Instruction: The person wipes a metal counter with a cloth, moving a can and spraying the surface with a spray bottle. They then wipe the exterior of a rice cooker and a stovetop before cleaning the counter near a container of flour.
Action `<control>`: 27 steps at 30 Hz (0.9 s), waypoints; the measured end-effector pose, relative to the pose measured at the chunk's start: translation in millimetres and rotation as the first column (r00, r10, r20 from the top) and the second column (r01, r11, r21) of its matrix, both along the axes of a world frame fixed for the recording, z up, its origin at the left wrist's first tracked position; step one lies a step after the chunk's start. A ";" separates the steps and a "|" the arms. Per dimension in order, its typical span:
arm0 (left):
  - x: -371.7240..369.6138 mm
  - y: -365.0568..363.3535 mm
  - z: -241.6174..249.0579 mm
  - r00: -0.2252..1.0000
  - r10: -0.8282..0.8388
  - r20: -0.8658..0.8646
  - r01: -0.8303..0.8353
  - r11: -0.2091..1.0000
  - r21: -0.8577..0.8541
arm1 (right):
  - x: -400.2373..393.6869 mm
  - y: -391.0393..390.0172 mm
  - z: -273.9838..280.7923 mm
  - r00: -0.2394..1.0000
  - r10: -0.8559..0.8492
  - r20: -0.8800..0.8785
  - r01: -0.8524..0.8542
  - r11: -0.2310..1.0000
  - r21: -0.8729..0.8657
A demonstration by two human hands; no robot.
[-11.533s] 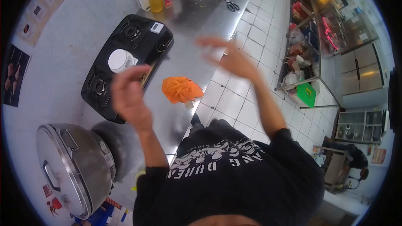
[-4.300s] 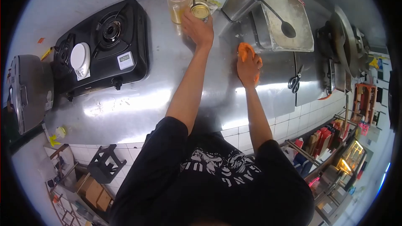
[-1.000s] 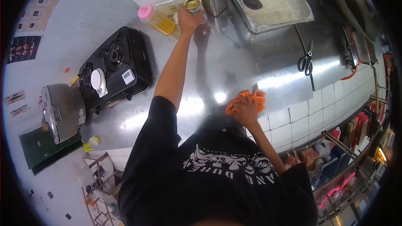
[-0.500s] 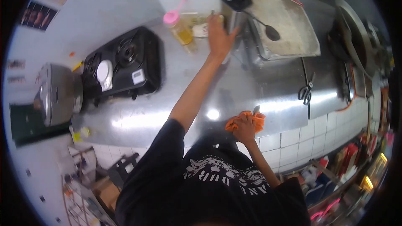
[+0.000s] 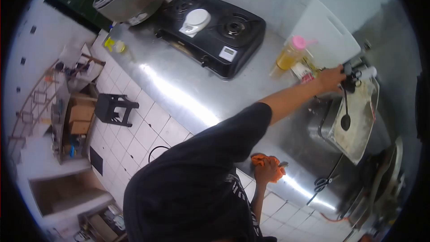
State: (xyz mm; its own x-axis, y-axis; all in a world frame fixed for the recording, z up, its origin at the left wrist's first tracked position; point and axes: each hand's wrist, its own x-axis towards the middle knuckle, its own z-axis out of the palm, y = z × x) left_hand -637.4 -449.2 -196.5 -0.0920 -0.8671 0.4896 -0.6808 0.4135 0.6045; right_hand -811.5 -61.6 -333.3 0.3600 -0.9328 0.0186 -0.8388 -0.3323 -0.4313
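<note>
Right hand (image 5: 266, 171) holds one cloth (image 5: 277, 175); left hand (image 5: 332, 79) near one spoon (image 5: 346, 122).

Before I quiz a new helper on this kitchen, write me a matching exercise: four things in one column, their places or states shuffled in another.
Things
1. White scale
2. Orange cloth
3. Black stool
4. Pink-lidded bottle

Places or states
A. On the tiled floor
B. Partly filled with yellow liquid
C. On the stove
D. Under the right hand

Pairs: 1-C, 2-D, 3-A, 4-B

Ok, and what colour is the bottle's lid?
Pink, showing best in the current head view.
</note>
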 end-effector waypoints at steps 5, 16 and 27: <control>3.6 -13.3 8.6 0.988 -0.063 0.138 0.051 0.995 0.088 | 1.5 -0.6 5.1 1.000 -0.020 -0.003 0.021 1.000 0.024; 127.8 371.2 -51.3 0.941 0.107 -0.321 -0.064 0.988 0.144 | -19.1 -17.3 -25.2 0.970 0.140 0.198 -0.140 0.990 -0.013; 376.4 724.8 -135.3 0.358 0.933 -0.043 -0.823 0.337 0.457 | 339.3 25.8 144.0 0.857 0.095 0.507 -0.450 0.619 0.644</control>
State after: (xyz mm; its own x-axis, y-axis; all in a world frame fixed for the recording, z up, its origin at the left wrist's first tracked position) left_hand -260.9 275.5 -331.7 0.8967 -0.4405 0.0426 -0.3174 -0.5732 0.7555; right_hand -472.3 -35.7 -189.3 0.7234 -0.5575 -0.4073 -0.4602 0.0505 -0.8864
